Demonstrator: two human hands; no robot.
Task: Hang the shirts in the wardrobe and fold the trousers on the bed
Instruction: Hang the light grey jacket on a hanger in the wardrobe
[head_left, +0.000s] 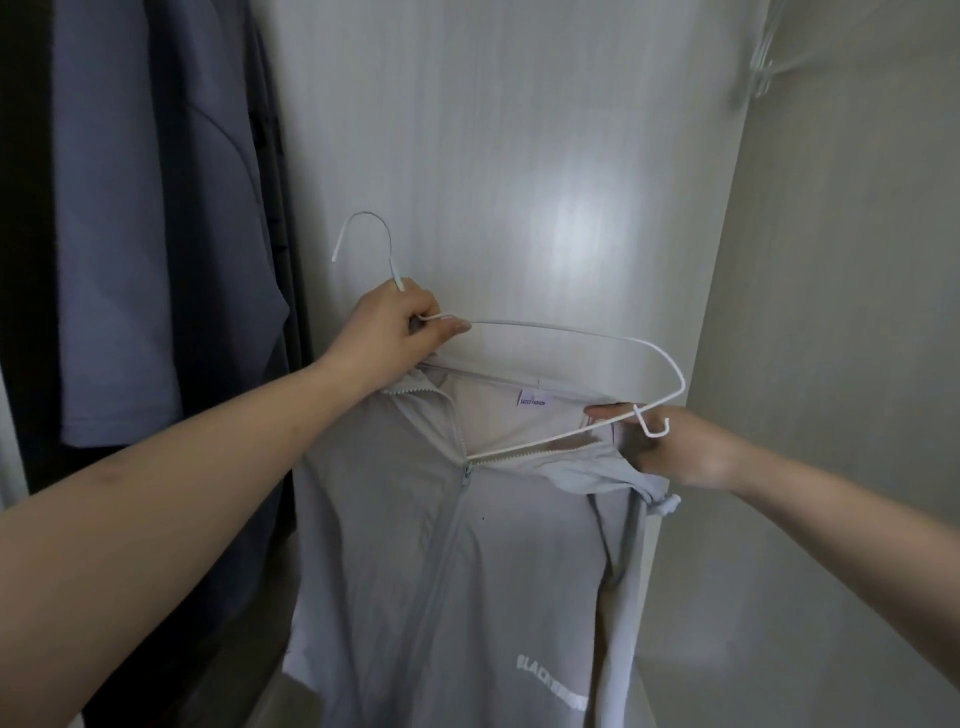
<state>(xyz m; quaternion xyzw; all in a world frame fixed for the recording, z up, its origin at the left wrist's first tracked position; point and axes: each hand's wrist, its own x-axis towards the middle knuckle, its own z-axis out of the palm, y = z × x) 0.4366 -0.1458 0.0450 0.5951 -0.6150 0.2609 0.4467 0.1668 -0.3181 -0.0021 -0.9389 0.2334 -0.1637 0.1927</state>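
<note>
Pale wood-grain panels form the back and right side of a wardrobe (519, 156), seen from the head camera, with a soft patch of light reflected on the back panel. At the left edge a blue-grey shirt (156, 208) hangs full length, with darker garments just behind and beside it. In the upper right corner a blurred cluster of spare white hangers (763, 67) shows against the side panel.

In front of the back panel the person holds a white wire hanger (571, 335) with a light grey zip-up shirt (415, 545) beneath it. The left hand (395, 332) is curled round the hanger just below its hook, which rises free above the knuckles; the thumb and forefinger pinch the wire where the shoulder arm begins. That same hand touches the shirt's collar at its left side. The right hand (680, 447) grips the shirt's right shoulder fabric, fingers bent around it, at the hanger's right end, where a small upturned notch sticks out past the fingertips. The hanger's right arm runs into the open neck, above the half-open zip and a small label sewn inside the collar. The shirt's body hangs down between both forearms, tilted a little, with white lettering low on its right side, too blurred to read fully.
</note>
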